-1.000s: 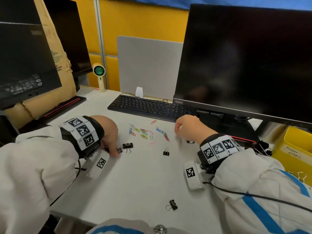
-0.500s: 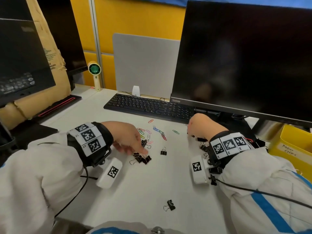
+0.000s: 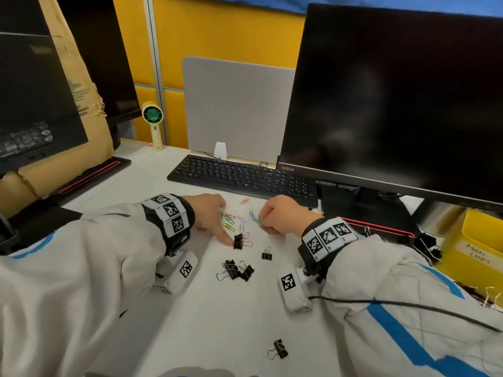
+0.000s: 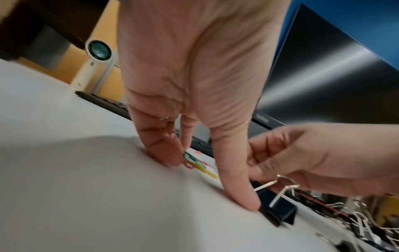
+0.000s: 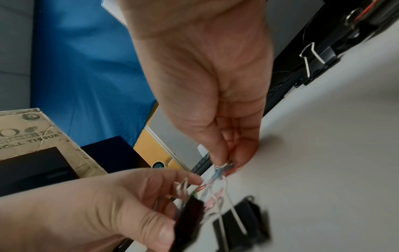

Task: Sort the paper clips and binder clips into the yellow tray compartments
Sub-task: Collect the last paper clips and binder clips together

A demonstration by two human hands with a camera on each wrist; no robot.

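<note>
Coloured paper clips [image 3: 231, 221] lie scattered in front of the keyboard. My left hand [image 3: 221, 229] rests its fingertips on them, and its straight thumb touches a black binder clip [image 3: 238, 241]; the left wrist view shows that binder clip [image 4: 278, 209] at the thumb tip. My right hand [image 3: 262, 223] pinches a few paper clips [image 5: 222, 168] just above the desk. A small heap of binder clips [image 3: 236, 269] lies nearer me, one [image 3: 267, 254] beside it and another [image 3: 279, 349] near the front edge. The yellow tray [image 3: 473, 240] stands at the far right, partly cut off.
A black keyboard [image 3: 239, 176] and a large monitor [image 3: 394, 99] on its stand [image 3: 367, 210] close off the back. More binder clips [image 3: 427, 246] lie by the stand next to the tray. A hand-held fan [image 3: 153, 123] and a cardboard box [image 3: 81, 104] stand at the left.
My left hand left the heap of binder clips and moved forward onto the paper clips. My right hand moved left from the monitor stand and pinched paper clips.
</note>
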